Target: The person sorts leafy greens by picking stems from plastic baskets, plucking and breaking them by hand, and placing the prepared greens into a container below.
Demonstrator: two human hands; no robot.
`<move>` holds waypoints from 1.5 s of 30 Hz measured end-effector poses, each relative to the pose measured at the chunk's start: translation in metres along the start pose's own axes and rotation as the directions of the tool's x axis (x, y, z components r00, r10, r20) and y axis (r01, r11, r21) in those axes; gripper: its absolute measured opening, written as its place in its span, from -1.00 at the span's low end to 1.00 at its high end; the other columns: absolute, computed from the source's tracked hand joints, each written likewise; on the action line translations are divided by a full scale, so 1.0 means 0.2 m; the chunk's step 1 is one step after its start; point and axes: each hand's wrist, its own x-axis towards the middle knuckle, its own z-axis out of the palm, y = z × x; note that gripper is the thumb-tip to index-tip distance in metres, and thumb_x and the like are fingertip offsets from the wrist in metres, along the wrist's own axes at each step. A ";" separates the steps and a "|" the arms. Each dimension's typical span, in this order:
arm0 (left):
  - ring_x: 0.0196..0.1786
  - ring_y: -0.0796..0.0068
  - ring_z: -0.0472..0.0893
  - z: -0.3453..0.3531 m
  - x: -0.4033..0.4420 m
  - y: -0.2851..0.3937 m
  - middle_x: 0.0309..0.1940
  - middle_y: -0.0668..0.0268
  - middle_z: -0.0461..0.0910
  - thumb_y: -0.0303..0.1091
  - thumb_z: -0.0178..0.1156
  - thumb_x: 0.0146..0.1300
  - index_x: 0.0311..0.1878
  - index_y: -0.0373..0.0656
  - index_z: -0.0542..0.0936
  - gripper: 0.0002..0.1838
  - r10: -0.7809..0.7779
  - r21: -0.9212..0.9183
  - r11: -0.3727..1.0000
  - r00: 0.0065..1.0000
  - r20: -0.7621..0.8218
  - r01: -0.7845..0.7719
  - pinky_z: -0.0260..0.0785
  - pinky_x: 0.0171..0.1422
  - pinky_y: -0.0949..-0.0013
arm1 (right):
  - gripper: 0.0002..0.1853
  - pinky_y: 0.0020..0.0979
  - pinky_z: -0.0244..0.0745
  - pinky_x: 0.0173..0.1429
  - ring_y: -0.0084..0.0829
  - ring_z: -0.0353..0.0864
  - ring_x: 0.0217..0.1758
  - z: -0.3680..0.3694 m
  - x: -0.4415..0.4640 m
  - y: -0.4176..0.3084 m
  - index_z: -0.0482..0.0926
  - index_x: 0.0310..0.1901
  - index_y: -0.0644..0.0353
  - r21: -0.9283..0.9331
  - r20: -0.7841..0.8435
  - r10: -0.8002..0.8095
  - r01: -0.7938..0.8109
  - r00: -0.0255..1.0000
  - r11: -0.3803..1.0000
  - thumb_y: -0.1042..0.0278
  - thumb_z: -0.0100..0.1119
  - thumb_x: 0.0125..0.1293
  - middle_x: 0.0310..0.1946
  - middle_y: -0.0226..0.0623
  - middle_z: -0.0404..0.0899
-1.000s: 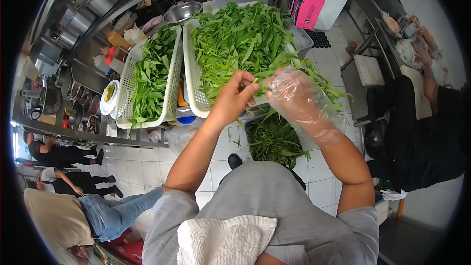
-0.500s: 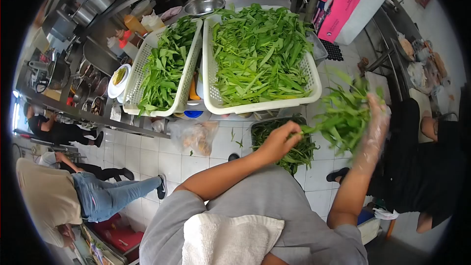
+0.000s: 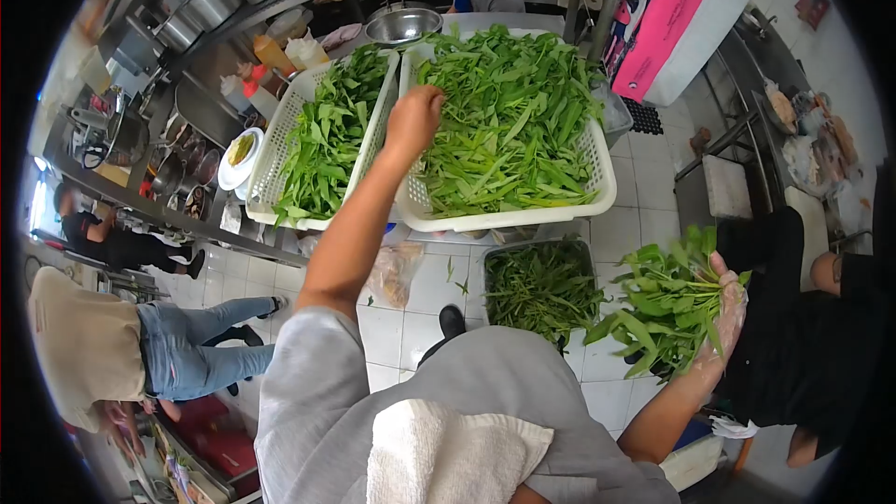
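Observation:
A wide white basket [image 3: 602, 196] is heaped with green leafy stems [image 3: 523, 121]. Over its left edge is my left hand [image 3: 417, 119], bare, fingers closed in a pinch; what they hold, if anything, cannot be made out. Out to the right, my right hand [image 3: 723, 313], in a clear plastic glove, grips a bunch of leafy greens [image 3: 658, 308] by the stems. A narrower white basket [image 3: 266, 163] with more greens stands left of the wide one. On the floor below, a dark bin [image 3: 586, 257] holds darker leaves and stems.
A metal bowl [image 3: 403, 26] stands behind the baskets. Squeeze bottles [image 3: 257, 93] and a white plate [image 3: 229, 175] are at the left. A plastic bag [image 3: 394, 275] lies below the baskets. A person in black [image 3: 775, 345] stands close at the right; other people are at the left.
My left hand has moved from above the floor bin up to the wide basket. My right hand has swung out to the right with the bunch, away from the basket.

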 end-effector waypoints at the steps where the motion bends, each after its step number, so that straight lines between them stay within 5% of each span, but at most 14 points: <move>1: -0.18 0.04 0.64 0.03 0.04 -0.08 -0.23 0.03 0.63 -0.44 0.12 0.24 -0.22 -0.26 0.63 -0.86 0.005 -0.001 1.000 1.000 -0.002 -0.005 0.49 -0.06 0.15 | -0.80 -0.29 0.39 0.24 -0.30 0.52 0.10 0.03 -0.02 0.00 0.49 -0.28 0.18 0.002 -0.003 -0.004 0.004 1.000 1.000 0.21 0.16 0.33 0.12 -0.05 0.53; 9: 0.13 0.17 0.47 0.21 0.11 -0.34 -0.11 0.19 0.60 -0.49 0.10 0.14 0.06 -0.12 0.48 -0.64 0.069 0.515 0.819 0.934 0.350 -0.253 0.40 0.09 0.11 | -0.83 -0.40 0.43 -0.24 -0.48 0.40 -0.40 -0.08 0.02 0.09 0.41 -0.26 0.14 0.040 0.070 -0.072 0.069 0.995 0.997 0.24 0.02 0.44 -0.45 -0.37 0.39; 16: 0.12 0.20 0.49 0.19 0.06 -0.27 -0.13 0.24 0.63 -0.48 0.08 0.18 0.13 -0.15 0.37 -0.59 -0.077 0.630 0.729 0.884 0.462 -0.266 0.27 0.20 0.03 | -0.84 -0.38 0.40 -0.28 -0.47 0.38 -0.44 0.19 -0.04 0.05 0.40 -0.30 0.14 0.220 0.114 -0.120 0.093 0.986 0.971 0.28 0.04 0.41 -0.47 -0.39 0.39; 22: -0.06 0.22 0.60 -0.04 0.05 -0.08 -0.28 0.21 0.65 -0.40 0.15 0.23 0.01 -0.16 0.48 -0.72 0.379 0.405 0.851 0.925 -0.032 -0.335 0.36 0.05 0.07 | -0.83 -0.40 0.38 -0.28 -0.47 0.39 -0.42 0.16 0.00 0.11 0.40 -0.34 0.14 0.220 0.204 -0.080 0.034 0.976 0.975 0.28 0.05 0.39 -0.46 -0.37 0.42; 25: -0.61 0.31 0.53 -0.09 0.00 0.06 -0.69 0.23 0.51 -0.25 0.15 0.36 -0.21 -0.31 0.53 -0.74 -0.111 -0.297 0.945 0.988 0.103 0.137 0.35 -0.44 0.26 | -0.76 -0.36 0.37 -0.22 -0.41 0.40 -0.46 0.20 0.00 0.09 0.46 -0.36 0.20 0.147 0.280 0.078 -0.123 0.957 0.982 0.21 0.07 0.38 -0.51 -0.32 0.43; 26: -0.61 0.31 0.53 -0.10 -0.02 0.09 -0.69 0.23 0.51 -0.25 0.15 0.36 -0.21 -0.31 0.53 -0.74 -0.108 -0.302 0.944 0.988 0.110 0.136 0.35 -0.44 0.26 | -0.76 -0.38 0.37 -0.23 -0.43 0.43 -0.44 0.21 0.01 0.09 0.49 -0.34 0.23 -0.272 0.319 -0.179 0.271 0.931 0.923 0.22 0.10 0.37 -0.49 -0.32 0.46; 27: -0.61 0.42 0.49 -0.12 -0.04 0.13 -0.71 0.28 0.46 -0.23 0.13 0.37 -0.22 -0.30 0.54 -0.74 -0.195 -0.347 0.895 0.946 0.260 0.280 0.32 -0.45 0.33 | -0.76 -0.40 0.38 -0.23 -0.44 0.46 -0.43 0.24 0.01 0.09 0.52 -0.33 0.25 -0.593 0.457 -0.363 0.583 0.812 0.555 0.23 0.13 0.36 -0.47 -0.33 0.49; 28: -0.61 0.53 0.45 -0.13 -0.06 0.16 -0.72 0.33 0.42 -0.22 0.12 0.39 -0.22 -0.28 0.55 -0.73 -0.262 -0.367 0.830 0.875 0.407 0.420 0.28 -0.46 0.39 | -0.76 -0.40 0.38 -0.23 -0.44 0.46 -0.43 0.27 0.02 0.08 0.52 -0.33 0.25 -0.600 0.452 -0.364 0.580 0.814 0.552 0.23 0.13 0.36 -0.47 -0.33 0.49; 30: -0.62 0.69 0.30 -0.11 -0.12 0.18 -0.72 0.47 0.31 -0.20 0.07 0.43 -0.20 -0.25 0.56 -0.73 -0.269 -0.397 0.785 0.838 0.474 0.476 0.19 -0.51 0.48 | -0.77 -0.41 0.42 -0.25 -0.43 0.50 -0.39 0.40 0.02 0.06 0.57 -0.24 0.29 -0.267 0.244 0.063 0.004 0.968 0.964 0.25 0.19 0.32 -0.47 -0.35 0.51; 32: -0.61 0.72 0.21 -0.10 -0.19 0.23 -0.67 0.56 0.25 -0.23 0.03 0.44 -0.26 -0.22 0.54 -0.75 -0.175 -0.558 0.606 0.779 0.602 0.568 0.11 -0.51 0.51 | -0.78 -0.38 0.44 -0.26 -0.41 0.54 -0.37 0.62 -0.01 -0.05 0.58 -0.16 0.24 -0.662 0.122 0.093 0.011 0.988 0.750 0.28 0.24 0.28 -0.46 -0.33 0.54; 36: -0.56 0.74 0.19 -0.13 -0.28 0.40 -0.63 0.56 0.25 -0.31 -0.02 0.42 -0.36 -0.19 0.45 -0.77 -0.022 -0.538 0.606 0.688 0.726 0.587 0.09 -0.48 0.54 | -0.76 -0.25 0.43 -0.30 -0.29 0.55 -0.40 0.83 0.03 0.04 0.61 -0.14 0.05 -0.514 0.634 -0.499 0.804 0.590 0.298 0.32 0.32 0.13 -0.46 -0.30 0.56; 38: -0.55 0.73 0.19 -0.10 -0.32 0.45 -0.62 0.55 0.25 -0.33 -0.01 0.39 -0.36 -0.19 0.45 -0.80 0.003 -0.496 0.655 0.654 0.756 0.570 0.10 -0.47 0.53 | -0.83 -0.21 0.42 -0.31 -0.25 0.51 -0.43 0.93 0.06 0.06 0.60 -0.27 0.08 -0.412 0.724 -0.544 0.898 0.424 0.152 0.38 0.30 0.05 -0.53 -0.32 0.50; 44: -0.52 0.68 0.33 -0.17 -0.40 0.68 -0.61 0.48 0.32 -0.30 0.05 0.36 -0.36 -0.24 0.48 -0.78 0.021 -0.438 0.685 0.586 0.810 0.582 0.25 -0.40 0.46 | -0.79 -0.20 0.46 -0.14 -0.16 0.57 -0.25 0.93 0.18 0.31 0.66 -0.23 0.10 -0.477 0.876 -0.123 0.876 0.466 -0.074 0.37 0.28 0.04 -0.35 -0.23 0.59; 45: -0.53 0.64 0.37 -0.14 -0.41 0.66 -0.62 0.43 0.37 -0.25 0.08 0.36 -0.37 -0.26 0.51 -0.73 0.032 -0.443 0.713 0.606 0.795 0.543 0.29 -0.39 0.44 | -0.79 -0.21 0.45 -0.09 -0.15 0.57 -0.24 0.91 0.18 0.30 0.66 -0.24 0.10 -0.491 0.839 -0.205 0.864 0.504 0.112 0.36 0.28 0.03 -0.33 -0.24 0.60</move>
